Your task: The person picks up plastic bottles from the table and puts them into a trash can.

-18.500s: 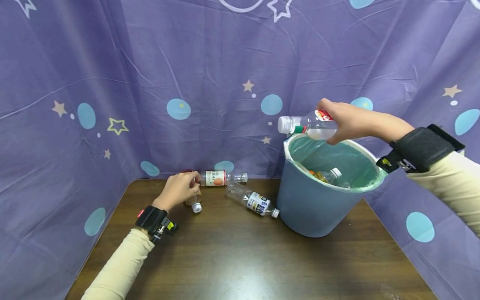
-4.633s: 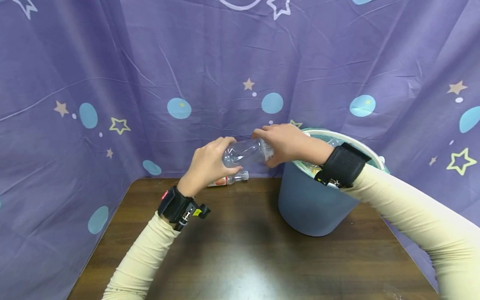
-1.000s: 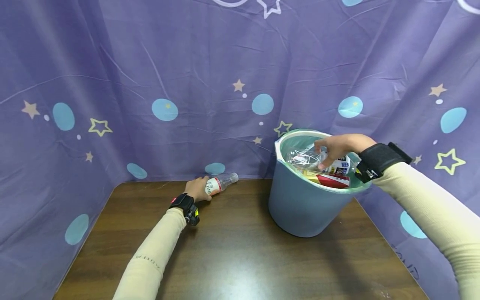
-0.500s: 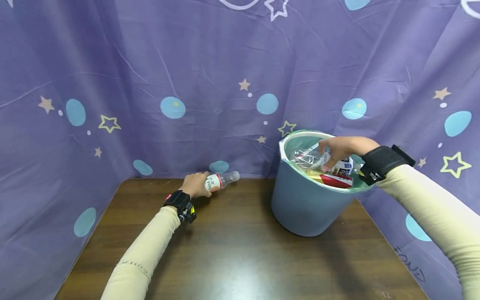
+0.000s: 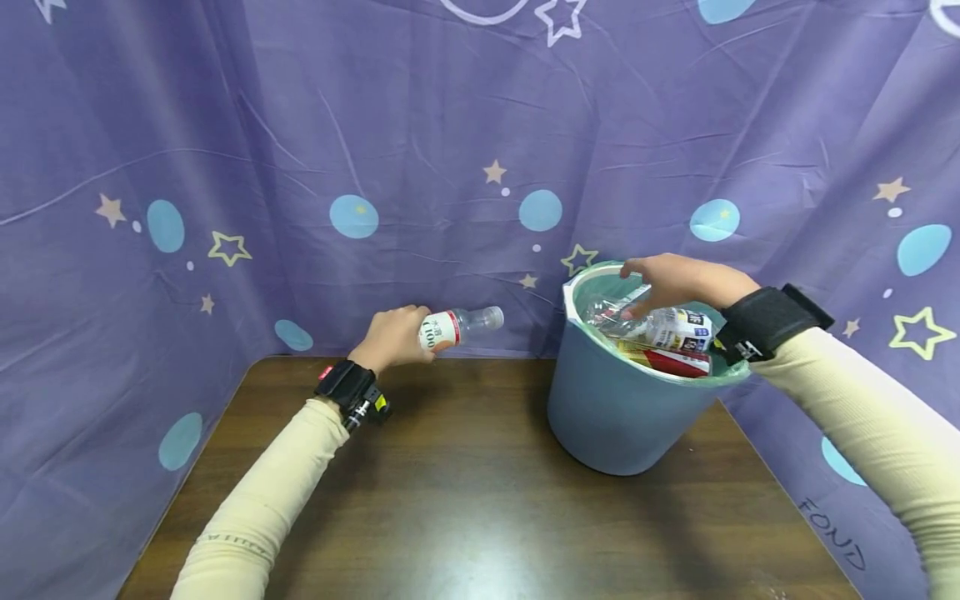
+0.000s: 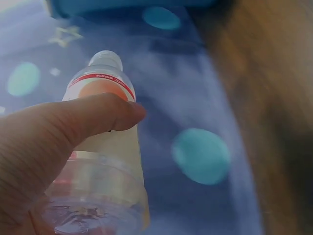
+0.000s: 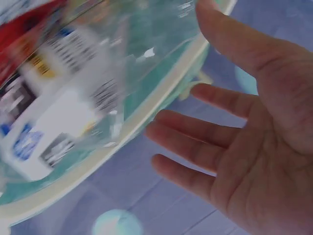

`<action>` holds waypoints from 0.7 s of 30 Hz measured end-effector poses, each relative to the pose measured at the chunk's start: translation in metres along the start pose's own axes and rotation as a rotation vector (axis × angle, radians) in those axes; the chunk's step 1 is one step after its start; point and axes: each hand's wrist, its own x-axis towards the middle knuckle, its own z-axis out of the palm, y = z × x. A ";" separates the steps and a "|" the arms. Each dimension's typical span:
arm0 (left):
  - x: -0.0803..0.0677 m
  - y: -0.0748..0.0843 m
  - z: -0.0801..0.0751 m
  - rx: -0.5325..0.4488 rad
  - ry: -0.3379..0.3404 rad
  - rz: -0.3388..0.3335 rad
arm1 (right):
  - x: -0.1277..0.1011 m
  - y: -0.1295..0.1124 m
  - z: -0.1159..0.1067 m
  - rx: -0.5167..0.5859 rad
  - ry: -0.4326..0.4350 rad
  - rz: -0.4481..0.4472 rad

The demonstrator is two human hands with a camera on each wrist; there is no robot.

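1. Your left hand (image 5: 390,337) grips a clear bottle (image 5: 453,327) with a red-banded label; thumb and fingers curl round its lower body, cap end pointing toward the bin, and the wrist view shows the thumb (image 6: 93,115) laid across the label; the bottle is lifted clear of the table (image 5: 465,517), probably so it can travel sideways without dragging.

2. Your right hand (image 5: 671,283) hovers over the blue bin (image 5: 622,417), fingers (image 7: 195,129) spread and straight, holding nothing; it sits just above the bottles heaped at the rim (image 5: 577,287), seemingly having just let go there.

3. The bin stands at the table's right side against the purple cloth (image 5: 375,125), close enough for either hand to reach.

4. Half a second ago the labelled bottle lay low by the table's back edge under your left hand; now it is raised and further right; your right hand then touched the crumpled bottle in the bin, and now it is lifted off and open.
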 end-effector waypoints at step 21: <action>0.006 0.094 -0.102 0.000 0.265 0.149 | 0.023 -0.128 -0.013 -0.076 0.391 -0.325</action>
